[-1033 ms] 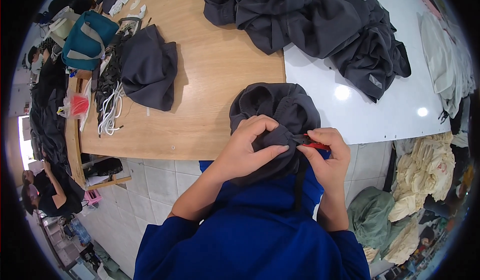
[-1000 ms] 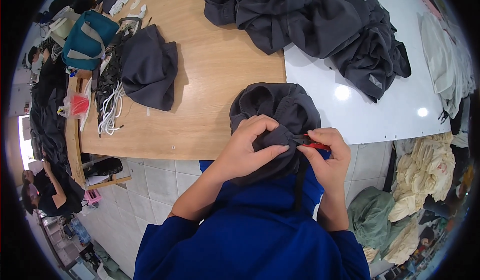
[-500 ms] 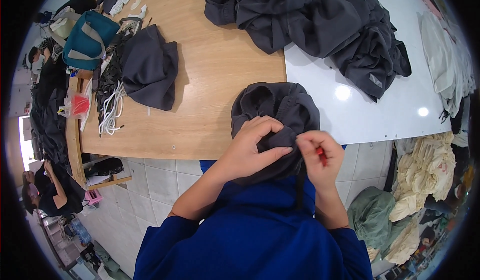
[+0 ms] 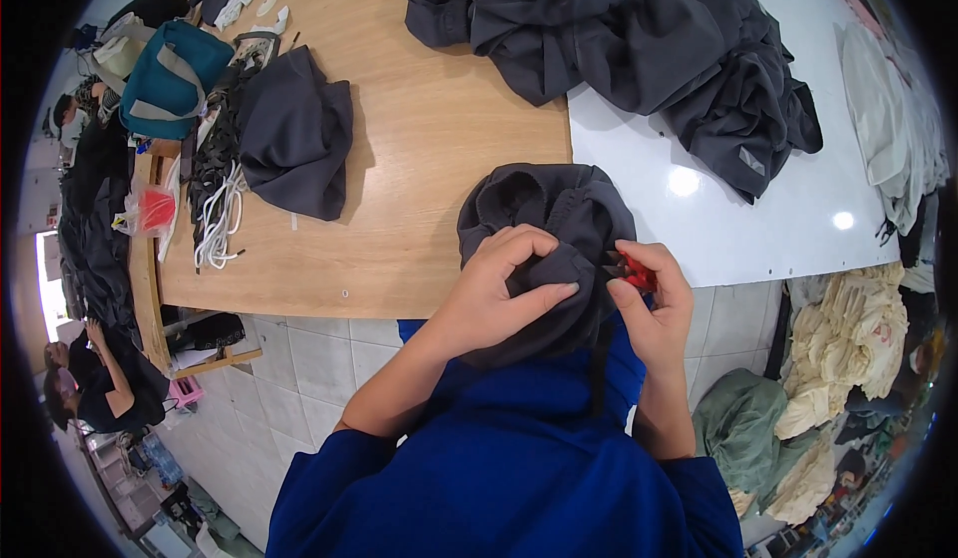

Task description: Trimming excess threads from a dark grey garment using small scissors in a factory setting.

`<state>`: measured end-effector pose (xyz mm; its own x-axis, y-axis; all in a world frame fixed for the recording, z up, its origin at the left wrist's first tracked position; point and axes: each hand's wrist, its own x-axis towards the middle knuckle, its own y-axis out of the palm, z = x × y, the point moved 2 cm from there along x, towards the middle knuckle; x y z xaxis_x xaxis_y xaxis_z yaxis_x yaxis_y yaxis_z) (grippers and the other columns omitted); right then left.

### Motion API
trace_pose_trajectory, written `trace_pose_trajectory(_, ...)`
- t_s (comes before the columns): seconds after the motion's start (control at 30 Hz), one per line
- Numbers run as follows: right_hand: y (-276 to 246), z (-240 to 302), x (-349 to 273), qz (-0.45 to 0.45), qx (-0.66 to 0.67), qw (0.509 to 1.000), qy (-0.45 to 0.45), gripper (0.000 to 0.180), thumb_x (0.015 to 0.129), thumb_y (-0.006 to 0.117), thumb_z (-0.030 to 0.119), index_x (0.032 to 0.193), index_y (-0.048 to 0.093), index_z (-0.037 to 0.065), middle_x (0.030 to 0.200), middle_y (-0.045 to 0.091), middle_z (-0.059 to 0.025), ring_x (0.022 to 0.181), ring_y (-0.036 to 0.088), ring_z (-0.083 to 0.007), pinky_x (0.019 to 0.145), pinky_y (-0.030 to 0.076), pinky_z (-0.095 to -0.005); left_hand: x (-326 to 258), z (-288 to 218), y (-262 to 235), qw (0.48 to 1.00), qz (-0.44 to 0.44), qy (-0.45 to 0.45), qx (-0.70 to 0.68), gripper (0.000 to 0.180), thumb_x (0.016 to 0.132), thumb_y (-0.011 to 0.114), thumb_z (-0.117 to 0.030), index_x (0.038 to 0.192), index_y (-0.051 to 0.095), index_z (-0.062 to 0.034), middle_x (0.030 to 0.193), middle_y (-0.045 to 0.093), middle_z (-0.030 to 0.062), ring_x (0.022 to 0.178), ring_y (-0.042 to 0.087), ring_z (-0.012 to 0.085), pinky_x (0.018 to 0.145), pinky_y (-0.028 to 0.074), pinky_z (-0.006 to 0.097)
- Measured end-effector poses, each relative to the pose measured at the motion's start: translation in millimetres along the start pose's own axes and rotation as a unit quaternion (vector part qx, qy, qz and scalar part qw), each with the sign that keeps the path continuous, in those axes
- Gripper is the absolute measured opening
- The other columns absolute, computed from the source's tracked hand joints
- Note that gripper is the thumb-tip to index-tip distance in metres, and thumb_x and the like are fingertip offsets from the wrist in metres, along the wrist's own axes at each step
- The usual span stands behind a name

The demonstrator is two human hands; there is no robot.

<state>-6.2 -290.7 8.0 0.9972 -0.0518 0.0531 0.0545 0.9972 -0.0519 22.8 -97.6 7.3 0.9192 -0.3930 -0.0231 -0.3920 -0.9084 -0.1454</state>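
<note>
A bunched dark grey garment [image 4: 594, 199] with a gathered edge lies over the table's front edge, close to my body. My left hand [image 4: 499, 293] is closed on its fabric, thumb and forefinger pinching a fold. On the right side of the garment, my right hand [image 4: 654, 303] grips a small pair of red-handled thread snips [image 4: 637, 273]. Their metal tips point left and meet the cloth next to the pinched fold; whether they are cutting a thread is too small to tell. A dark strap or cord [image 4: 602, 368] hangs down from the garment over my blue shirt.
A heap of dark grey garments [image 4: 599, 29] covers the far side of the wooden table [image 4: 399, 219] and white table [image 4: 798, 219]. Left lie another grey garment [image 4: 296, 139], white cords [image 4: 222, 224] and a teal bag [image 4: 170, 74]. Cream cloth bundles [image 4: 848, 338] sit right; another person [image 4: 105, 378] is far left.
My right hand has turned, bringing the red snips from inside the palm out to the fingertips, against the garment. The left hand keeps its pinch almost unmoved.
</note>
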Motion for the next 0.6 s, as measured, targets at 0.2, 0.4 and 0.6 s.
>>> trace_pose_trajectory(0.2,-6.7,2.8,3.0,0.037,-0.148,0.987,-0.056,0.031,0.07,0.074,0.003,0.1,0.068,0.001,0.09,0.062,-0.0083,0.079,0.058,-0.0147,0.072,0.046,-0.0234,1.3,0.7,-0.2,1.0,-0.004,-0.006,-0.015,0.022,0.077,0.072,-0.014,0.093,0.06,-0.0051,0.095,0.059,0.0055,0.092,0.053,0.0226,0.085,0.038,0.033)
trace_pose_trajectory(0.4,-3.3,6.4,5.6,0.018,-0.146,0.988,-0.058,0.034,0.063,0.078,0.005,0.096,0.071,0.006,0.084,0.064,-0.0065,0.076,0.057,-0.0176,0.068,0.046,-0.0263,1.4,-0.5,-0.8,1.0,0.004,-0.002,-0.001,0.022,0.077,0.072,-0.015,0.094,0.061,-0.0055,0.095,0.059,0.0052,0.092,0.052,0.022,0.086,0.037,0.033)
trace_pose_trajectory(0.6,-1.7,6.1,5.5,0.054,-0.183,0.976,-0.101,0.034,0.065,0.077,0.002,0.099,0.07,0.004,0.089,0.063,-0.009,0.077,0.059,-0.0165,0.07,0.047,-0.0251,-0.2,-1.8,-1.0,1.0,0.007,-0.001,0.007,0.022,0.078,0.072,-0.016,0.094,0.061,-0.0064,0.096,0.059,0.0048,0.093,0.052,0.0216,0.088,0.035,0.033)
